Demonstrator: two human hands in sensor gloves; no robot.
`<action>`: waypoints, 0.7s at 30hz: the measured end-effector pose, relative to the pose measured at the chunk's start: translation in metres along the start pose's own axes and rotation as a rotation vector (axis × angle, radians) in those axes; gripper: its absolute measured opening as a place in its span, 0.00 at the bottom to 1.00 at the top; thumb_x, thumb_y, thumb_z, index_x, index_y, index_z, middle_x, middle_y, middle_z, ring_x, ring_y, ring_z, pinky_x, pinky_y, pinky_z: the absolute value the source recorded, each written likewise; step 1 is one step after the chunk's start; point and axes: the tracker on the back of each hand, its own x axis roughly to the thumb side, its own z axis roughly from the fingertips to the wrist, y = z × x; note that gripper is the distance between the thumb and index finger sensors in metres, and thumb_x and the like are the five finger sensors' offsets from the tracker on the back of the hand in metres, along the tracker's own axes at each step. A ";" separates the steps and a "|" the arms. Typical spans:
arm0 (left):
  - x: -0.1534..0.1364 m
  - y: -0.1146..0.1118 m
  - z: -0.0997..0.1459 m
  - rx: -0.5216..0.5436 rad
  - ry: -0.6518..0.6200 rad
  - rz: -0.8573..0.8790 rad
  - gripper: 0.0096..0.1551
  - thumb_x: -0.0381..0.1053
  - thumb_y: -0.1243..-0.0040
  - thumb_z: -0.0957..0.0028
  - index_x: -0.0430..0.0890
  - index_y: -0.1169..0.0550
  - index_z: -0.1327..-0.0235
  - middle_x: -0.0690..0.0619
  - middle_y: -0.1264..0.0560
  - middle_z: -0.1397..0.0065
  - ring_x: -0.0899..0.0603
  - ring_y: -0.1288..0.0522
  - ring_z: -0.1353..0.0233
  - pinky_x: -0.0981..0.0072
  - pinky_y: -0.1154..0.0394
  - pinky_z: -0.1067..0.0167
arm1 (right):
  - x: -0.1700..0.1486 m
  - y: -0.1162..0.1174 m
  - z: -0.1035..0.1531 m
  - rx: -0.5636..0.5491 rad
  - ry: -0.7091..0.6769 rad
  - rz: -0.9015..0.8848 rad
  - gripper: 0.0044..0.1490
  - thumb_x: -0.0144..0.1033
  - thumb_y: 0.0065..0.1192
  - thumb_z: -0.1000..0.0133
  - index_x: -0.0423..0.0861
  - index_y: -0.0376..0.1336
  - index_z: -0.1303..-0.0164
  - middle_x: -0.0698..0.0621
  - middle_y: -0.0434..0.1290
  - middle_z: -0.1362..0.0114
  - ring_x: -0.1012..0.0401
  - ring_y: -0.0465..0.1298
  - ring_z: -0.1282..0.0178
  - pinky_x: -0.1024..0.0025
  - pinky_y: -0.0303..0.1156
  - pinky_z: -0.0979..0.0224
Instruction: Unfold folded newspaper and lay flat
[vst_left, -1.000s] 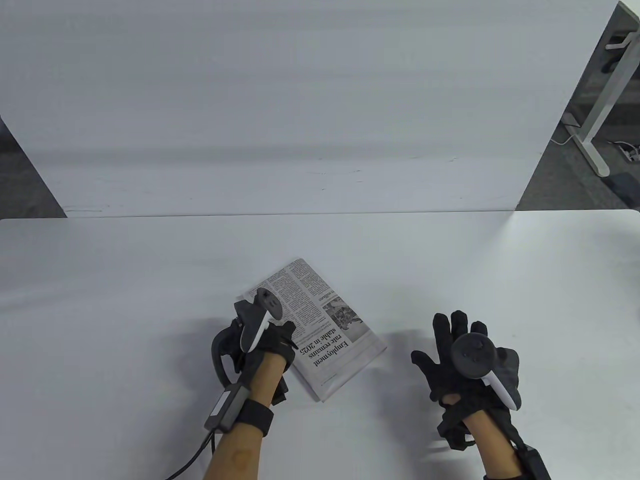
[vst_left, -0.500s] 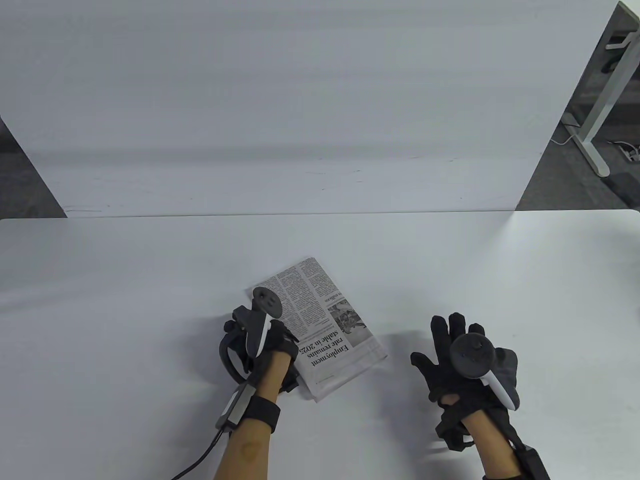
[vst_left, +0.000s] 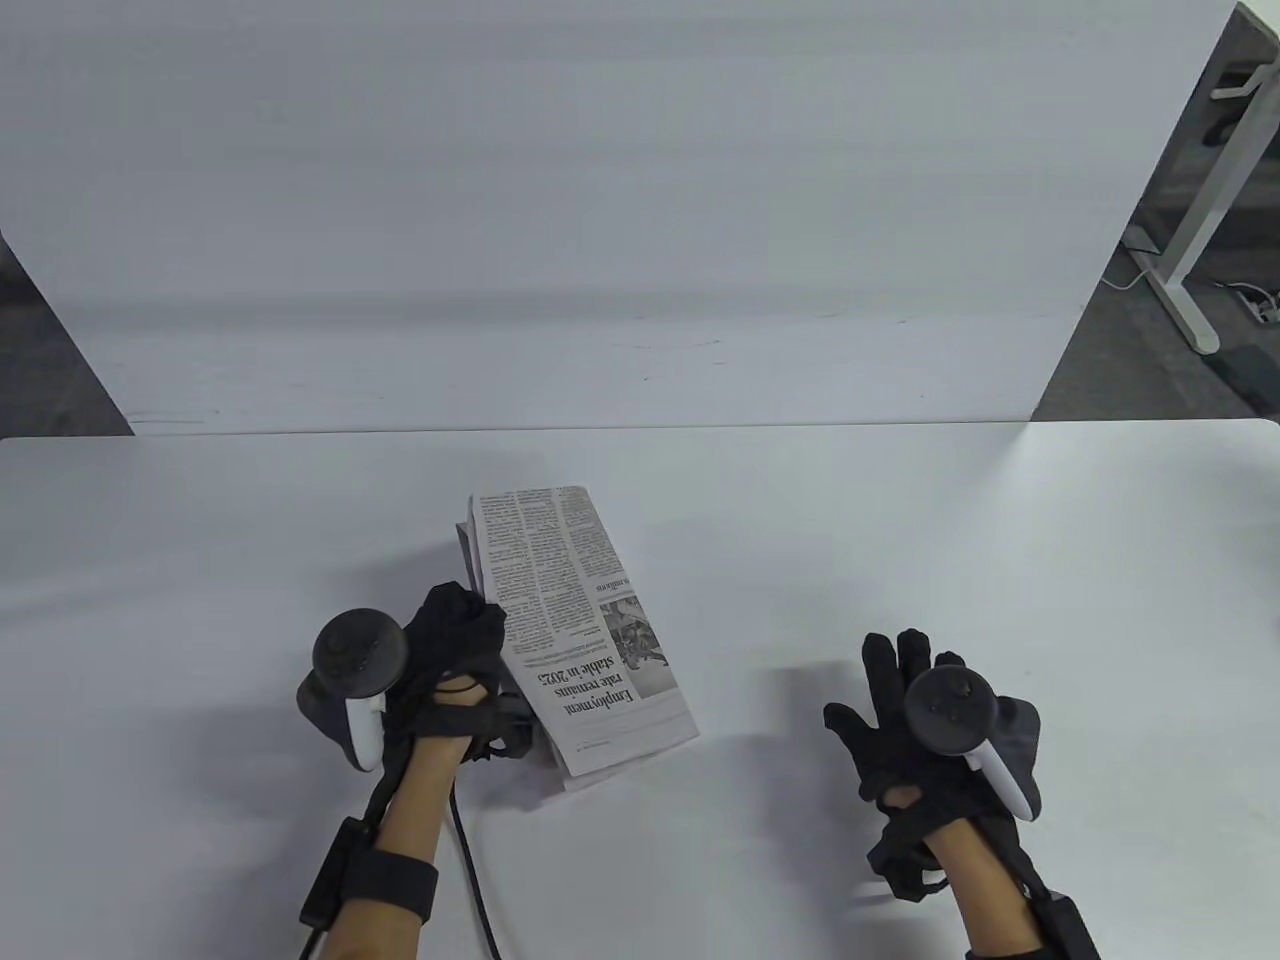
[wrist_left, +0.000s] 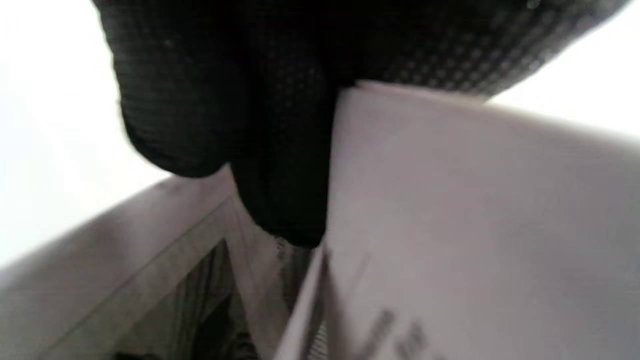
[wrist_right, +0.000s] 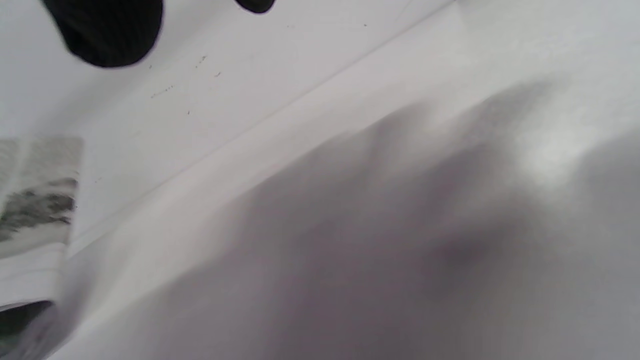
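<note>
The table (vst_left: 900, 520) fills the lower half of the table view, its far edge running straight across mid-frame against a white backboard (vst_left: 600, 200). Bare surface extends left, right and beyond the newspaper (vst_left: 575, 625); a strip of it also lies between the paper and the right hand (vst_left: 915, 740).

Count: one folded newspaper, two gloved hands, one tracker on each hand.

The newspaper sits just left of lower centre, still folded, long axis running up the frame, headline end toward the bottom edge. The left hand (vst_left: 450, 660) grips its left edge. In the left wrist view a finger (wrist_left: 280, 165) is tucked between layers, with one blurred sheet lifted to the right of it. The right hand lies at lower right, fingers spread and flat, holding nothing, well apart from the paper.

Against the earlier frames: the paper has turned from a diagonal lie to nearly upright in the frame and shifted slightly up and left. The left hand has rolled over, its tracker (vst_left: 355, 690) now lying left of the glove. The right hand is unchanged.
</note>
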 end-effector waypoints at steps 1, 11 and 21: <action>-0.001 0.006 0.005 0.013 -0.047 0.063 0.14 0.45 0.25 0.59 0.42 0.19 0.63 0.47 0.16 0.44 0.44 0.05 0.57 0.54 0.10 0.54 | 0.000 0.000 0.000 0.001 -0.001 -0.010 0.55 0.64 0.57 0.48 0.51 0.40 0.18 0.39 0.33 0.13 0.31 0.31 0.20 0.19 0.35 0.34; 0.010 0.025 0.029 0.055 -0.273 0.303 0.14 0.42 0.25 0.58 0.40 0.19 0.62 0.45 0.17 0.44 0.43 0.06 0.57 0.52 0.12 0.52 | 0.006 -0.002 0.003 0.001 -0.079 -0.207 0.57 0.66 0.57 0.49 0.51 0.40 0.18 0.38 0.38 0.12 0.30 0.37 0.19 0.19 0.39 0.34; 0.053 -0.012 0.060 -0.060 -0.439 0.352 0.14 0.42 0.25 0.57 0.40 0.19 0.62 0.44 0.17 0.44 0.43 0.06 0.57 0.52 0.12 0.52 | 0.054 0.017 0.015 0.131 -0.247 -0.840 0.58 0.58 0.69 0.52 0.42 0.46 0.21 0.34 0.58 0.17 0.30 0.65 0.23 0.27 0.60 0.31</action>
